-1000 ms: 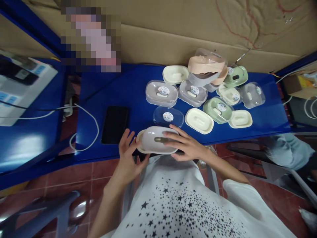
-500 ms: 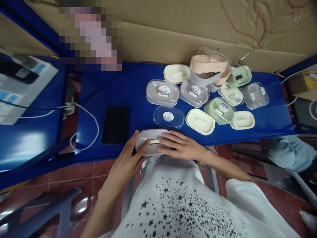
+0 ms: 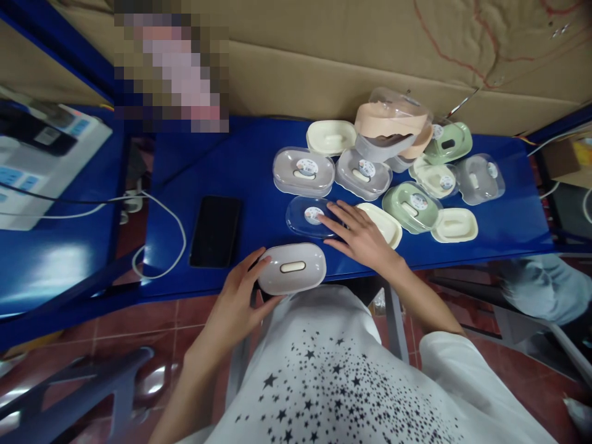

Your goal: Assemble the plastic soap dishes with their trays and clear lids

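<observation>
Right at the near edge of the table (image 3: 250,151), your left hand (image 3: 245,283) pinches the left end of a grey, oval plastic dish (image 3: 293,283), its thumb below and fingers on the rim. The dish has an oblong cream insert (image 3: 293,267) in its middle and juts partly past that edge, close to your lap. Just left of it, towards the table's near left corner, lies a black, flat, rectangular phone (image 3: 215,231).

Your right hand (image 3: 358,234) is loosely spread over the right end of a clear, oval plastic lid (image 3: 298,219) with a round white label; its fingertips reach the label, though you cannot tell how firmly they press. Beneath and beside that hand sits a cream, oval plastic tray (image 3: 388,228), partly hidden.

Farther in, a green plastic box with a clear cover (image 3: 411,206) stands right of that tray, and two grey plastic boxes with clear covers (image 3: 303,179) stand side by side beyond the lid. Near the far edge, a cream, rounded plastic tray (image 3: 330,137) sits left of a heaped stack of peach and grey plastic boxes (image 3: 391,120).
</observation>
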Available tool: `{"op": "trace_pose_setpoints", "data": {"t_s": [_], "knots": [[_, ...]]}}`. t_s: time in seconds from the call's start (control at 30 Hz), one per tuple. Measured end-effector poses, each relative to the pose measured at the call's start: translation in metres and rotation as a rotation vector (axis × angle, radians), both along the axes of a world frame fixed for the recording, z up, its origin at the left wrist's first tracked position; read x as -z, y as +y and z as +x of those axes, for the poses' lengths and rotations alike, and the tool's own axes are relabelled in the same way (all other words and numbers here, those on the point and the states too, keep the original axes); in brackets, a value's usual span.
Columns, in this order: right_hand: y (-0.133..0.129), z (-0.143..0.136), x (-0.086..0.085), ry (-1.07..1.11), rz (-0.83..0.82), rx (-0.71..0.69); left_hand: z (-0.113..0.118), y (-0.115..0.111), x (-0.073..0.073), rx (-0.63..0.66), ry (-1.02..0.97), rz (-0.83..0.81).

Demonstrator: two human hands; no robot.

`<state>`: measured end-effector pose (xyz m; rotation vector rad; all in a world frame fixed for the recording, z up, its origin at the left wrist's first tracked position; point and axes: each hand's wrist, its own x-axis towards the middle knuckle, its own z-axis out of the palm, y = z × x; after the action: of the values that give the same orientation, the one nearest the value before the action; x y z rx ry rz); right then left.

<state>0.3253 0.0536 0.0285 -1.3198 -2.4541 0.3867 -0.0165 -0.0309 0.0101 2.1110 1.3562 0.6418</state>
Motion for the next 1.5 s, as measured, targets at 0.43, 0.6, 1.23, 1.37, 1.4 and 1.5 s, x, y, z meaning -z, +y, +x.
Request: {"op": "trace_pose_setpoints", "data": {"t_s": [0.43,0.6,1.23,1.37,1.4,1.5], "knots": [[-0.053,0.004,-0.001,0.212,0.047,-0.182,0.048,0.04,0.014,0.058,-0.08,0.076],[-0.057,0.009,0.015,0.093,0.105,-0.197,0.044,0.043,0.006,0.162,-0.034,0.168],[-0.048,0.004,0.019,0.077,0.183,-0.241,0.035,0.047,0.005,0.239,0.05,0.343],[-0.05,0.003,0.019,0.053,0.184,-0.229,0.036,0.049,0.007,0.244,0.041,0.347],[-0.051,0.002,0.019,0.049,0.181,-0.223,0.036,0.049,0.007,0.244,0.046,0.359],[-0.049,-0.001,0.015,0.029,0.175,-0.226,0.036,0.048,0.006,0.228,0.076,0.45]]}}
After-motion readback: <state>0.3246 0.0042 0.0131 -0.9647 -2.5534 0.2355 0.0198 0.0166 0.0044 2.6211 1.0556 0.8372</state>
